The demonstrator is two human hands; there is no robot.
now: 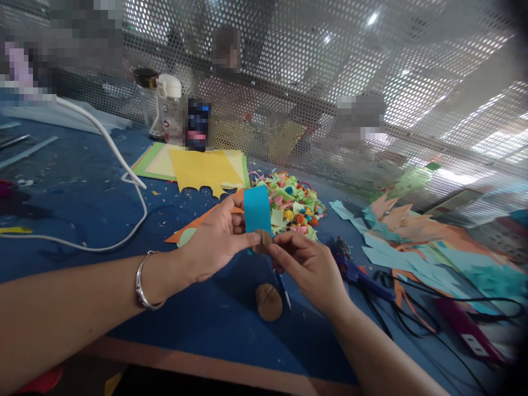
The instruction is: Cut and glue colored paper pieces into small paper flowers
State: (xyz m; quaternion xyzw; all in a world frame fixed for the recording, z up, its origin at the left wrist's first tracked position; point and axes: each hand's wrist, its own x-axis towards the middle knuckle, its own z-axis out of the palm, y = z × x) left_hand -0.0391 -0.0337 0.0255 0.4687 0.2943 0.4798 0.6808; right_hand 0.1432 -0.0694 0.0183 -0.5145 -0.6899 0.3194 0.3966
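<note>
My left hand (214, 239), with a silver bangle on its wrist, is closed on a blue paper strip (257, 209) that stands upright, thumb pressed against its lower end. My right hand (307, 264) pinches a small round brown disc (262, 240) against the bottom of that strip. A second brown disc (269, 301) lies on the blue table (198, 313) just below my hands. A thin blue pen-like tool (284, 289) lies under my right hand.
A heap of small coloured paper pieces (293, 206) sits behind my hands. Yellow and green sheets (198, 168), a bottle (169, 110) and a dark can (197, 125) stand further back. A white cable (124, 165) loops left. A glue gun (358, 272) and paper scraps (421, 247) lie right.
</note>
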